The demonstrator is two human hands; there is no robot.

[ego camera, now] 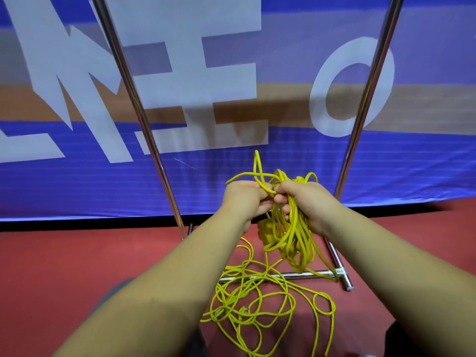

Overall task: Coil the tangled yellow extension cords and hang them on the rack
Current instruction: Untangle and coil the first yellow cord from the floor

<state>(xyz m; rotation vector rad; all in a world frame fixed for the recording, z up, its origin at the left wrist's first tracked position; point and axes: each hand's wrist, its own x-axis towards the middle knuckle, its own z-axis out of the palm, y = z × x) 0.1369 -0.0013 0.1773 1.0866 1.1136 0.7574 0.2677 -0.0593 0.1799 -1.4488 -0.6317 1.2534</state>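
Observation:
My right hand (307, 202) grips a bundle of yellow extension cord loops (293, 238) that hangs down from it, with a yellow plug block among the loops. Beside it, my left hand (244, 199) pinches a strand of the same cord, and one stiff loop sticks up above both hands. More yellow cord lies tangled on the red floor (257, 307) below my arms, joined to the held bundle. The metal rack stands right in front: its left pole (134, 104), right pole (368, 94) and base bar (296, 275).
A blue banner with large white letters (180, 73) stands close behind the rack. The rack's right foot (341, 274) lies on the red floor (90, 266), and some cord drapes over the base bar. My dark-clothed knees show at the bottom edges.

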